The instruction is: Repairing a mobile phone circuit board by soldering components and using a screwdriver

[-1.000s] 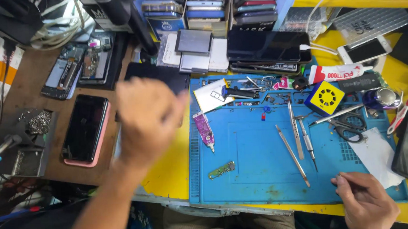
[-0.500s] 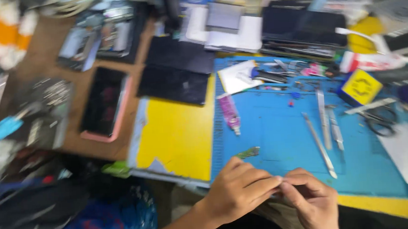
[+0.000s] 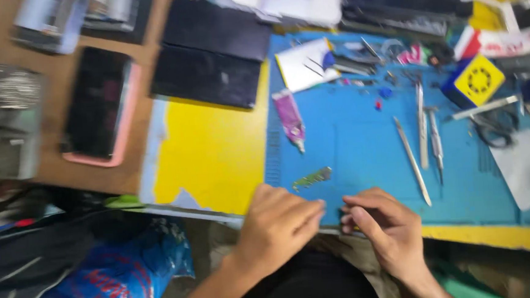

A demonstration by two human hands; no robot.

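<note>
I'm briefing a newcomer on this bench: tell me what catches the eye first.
First come the two bare hands, left hand and right hand, fingertips nearly meeting at the near edge of the blue work mat. On the mat lie a small purple tube and thin metal tools. A phone in a pink case lies far left.

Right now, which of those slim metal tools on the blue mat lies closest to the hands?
The long slanted one; its lower tip ends just beside the right hand.

A yellow-topped workbench (image 3: 216,152) carries a blue work mat (image 3: 363,155). On the mat lie a pink glue tube (image 3: 289,118), a small green circuit strip (image 3: 311,178), 3 metal tools (image 3: 422,139) and a yellow box (image 3: 474,81). A pink-cased phone (image 3: 98,107) lies left.
</note>
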